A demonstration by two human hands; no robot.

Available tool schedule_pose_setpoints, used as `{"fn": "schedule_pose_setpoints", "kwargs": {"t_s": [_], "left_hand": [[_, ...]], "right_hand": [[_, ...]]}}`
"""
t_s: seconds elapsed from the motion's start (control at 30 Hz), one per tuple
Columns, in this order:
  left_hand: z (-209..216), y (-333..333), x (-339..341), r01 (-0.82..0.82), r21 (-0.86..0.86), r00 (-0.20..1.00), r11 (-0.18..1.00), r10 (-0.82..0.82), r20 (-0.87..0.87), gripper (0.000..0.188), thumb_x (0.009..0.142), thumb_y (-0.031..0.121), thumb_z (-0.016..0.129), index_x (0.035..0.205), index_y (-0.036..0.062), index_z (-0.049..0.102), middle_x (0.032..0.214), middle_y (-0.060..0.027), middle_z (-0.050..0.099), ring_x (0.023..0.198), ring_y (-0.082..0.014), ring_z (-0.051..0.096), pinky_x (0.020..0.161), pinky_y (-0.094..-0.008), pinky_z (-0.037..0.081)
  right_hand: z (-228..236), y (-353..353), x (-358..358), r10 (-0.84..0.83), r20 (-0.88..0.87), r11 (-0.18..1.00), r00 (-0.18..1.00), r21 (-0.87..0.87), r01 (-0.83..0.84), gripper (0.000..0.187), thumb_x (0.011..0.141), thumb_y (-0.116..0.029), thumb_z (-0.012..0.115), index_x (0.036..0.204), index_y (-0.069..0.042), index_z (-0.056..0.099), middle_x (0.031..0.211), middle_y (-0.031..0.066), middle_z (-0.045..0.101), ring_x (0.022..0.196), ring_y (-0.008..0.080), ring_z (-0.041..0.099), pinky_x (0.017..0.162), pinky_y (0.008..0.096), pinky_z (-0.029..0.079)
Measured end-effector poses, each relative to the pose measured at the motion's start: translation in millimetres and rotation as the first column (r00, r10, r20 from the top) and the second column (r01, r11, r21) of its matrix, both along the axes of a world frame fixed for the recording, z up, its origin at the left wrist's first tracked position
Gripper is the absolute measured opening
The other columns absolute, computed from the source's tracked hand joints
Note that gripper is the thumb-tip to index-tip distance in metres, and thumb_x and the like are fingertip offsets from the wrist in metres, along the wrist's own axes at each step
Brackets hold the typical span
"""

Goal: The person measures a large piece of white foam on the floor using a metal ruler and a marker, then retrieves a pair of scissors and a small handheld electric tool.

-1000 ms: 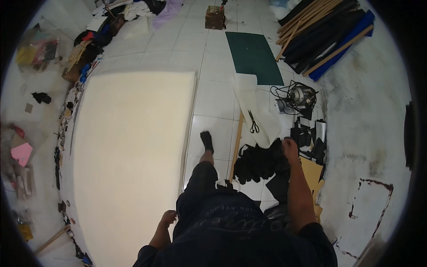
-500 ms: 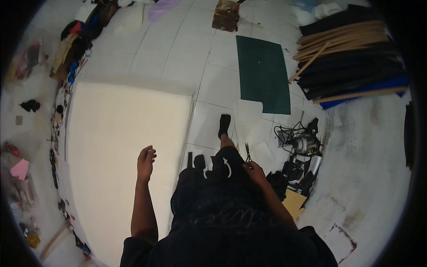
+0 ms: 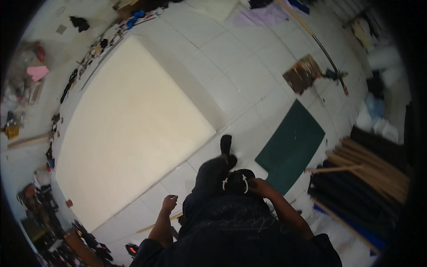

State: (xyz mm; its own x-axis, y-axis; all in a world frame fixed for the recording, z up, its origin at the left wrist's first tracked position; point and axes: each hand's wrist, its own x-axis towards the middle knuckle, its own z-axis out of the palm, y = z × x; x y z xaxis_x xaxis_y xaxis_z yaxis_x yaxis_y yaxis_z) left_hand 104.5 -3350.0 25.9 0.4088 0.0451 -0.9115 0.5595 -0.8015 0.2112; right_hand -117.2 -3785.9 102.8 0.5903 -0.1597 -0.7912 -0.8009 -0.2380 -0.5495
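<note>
My right hand is closed in front of my dark shorts, beside their white drawstring. The scissors it held in the earlier frame are hard to make out against the dark cloth. To the left, my left hand hangs over the tiled floor with loosely bent fingers and nothing visible in it. Beyond that hand lies a large cream-coloured slab, flat on the floor, its near edge running diagonally. A dark green sheet with a notched corner lies ahead and right of my right hand.
Stacked black, tan and blue sheets stand at the right. A stained brown box and a long-handled tool lie farther off. Scraps line the slab's far left side. A yellow strip lies near my left forearm.
My view has turned left, so the slab and green sheet appear rotated. My left hand has come off the slab's area to over the tiles. The scissors' blades no longer show clearly.
</note>
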Motion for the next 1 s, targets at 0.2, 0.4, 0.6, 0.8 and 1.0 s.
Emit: {"fn": "schedule_pose_setpoints", "kwargs": {"t_s": [0.2,0.4,0.6,0.8,1.0], "left_hand": [[-37,-77,14,0.039,-0.139,0.906,0.99,0.024,0.423,0.036,0.087,0.032,0.064,0.106,0.0012,0.066,0.094,-0.0195,0.068,0.088,-0.0306,0.066,0.079,-0.037,0.052],[31,-291,38,0.191,-0.338,0.867,0.922,0.003,0.499,0.035,0.09,0.031,0.061,0.111,0.0033,0.065,0.097,-0.0205,0.068,0.095,-0.0332,0.066,0.084,-0.0394,0.051],[37,-381,-102,0.441,-0.253,0.771,0.861,-0.219,0.598,0.02,0.078,0.019,0.063,0.092,0.0053,0.067,0.102,-0.0184,0.064,0.096,-0.0374,0.06,0.084,-0.0465,0.047],[78,-410,-195,-0.222,-0.501,0.974,0.836,0.213,-0.076,0.026,0.086,0.021,0.057,0.1,-0.001,0.064,0.096,-0.0209,0.065,0.096,-0.0338,0.062,0.085,-0.044,0.046],[-61,-425,-176,0.085,-0.819,0.955,0.567,-0.282,-0.096,0.026,0.087,0.02,0.052,0.096,0.0005,0.066,0.094,-0.0218,0.066,0.089,-0.0357,0.063,0.082,-0.0438,0.048]], "right_hand": [[44,-86,79,0.443,0.069,0.873,0.894,-0.261,-0.412,0.04,0.084,-0.041,0.067,0.105,-0.007,0.067,0.106,0.0171,0.062,0.099,0.0358,0.059,0.088,0.0439,0.047],[29,-210,102,0.468,0.175,0.875,0.866,-0.229,-0.426,0.036,0.082,-0.037,0.069,0.102,-0.006,0.069,0.107,0.0168,0.062,0.104,0.0337,0.059,0.09,0.0417,0.047],[-8,-300,142,0.889,0.107,0.457,0.446,-0.133,-0.879,0.035,0.089,-0.039,0.063,0.099,-0.006,0.064,0.101,0.0175,0.063,0.1,0.0326,0.06,0.088,0.0426,0.046],[31,-341,178,0.913,-0.304,0.402,0.271,0.568,-0.718,0.044,0.095,-0.048,0.052,0.098,-0.005,0.06,0.096,0.0156,0.063,0.093,0.0302,0.06,0.083,0.0404,0.046],[-149,-292,232,0.973,0.15,-0.233,-0.178,0.654,-0.72,0.053,0.092,-0.056,0.052,0.097,-0.004,0.062,0.099,0.0161,0.065,0.089,0.03,0.065,0.074,0.0427,0.049]]}}
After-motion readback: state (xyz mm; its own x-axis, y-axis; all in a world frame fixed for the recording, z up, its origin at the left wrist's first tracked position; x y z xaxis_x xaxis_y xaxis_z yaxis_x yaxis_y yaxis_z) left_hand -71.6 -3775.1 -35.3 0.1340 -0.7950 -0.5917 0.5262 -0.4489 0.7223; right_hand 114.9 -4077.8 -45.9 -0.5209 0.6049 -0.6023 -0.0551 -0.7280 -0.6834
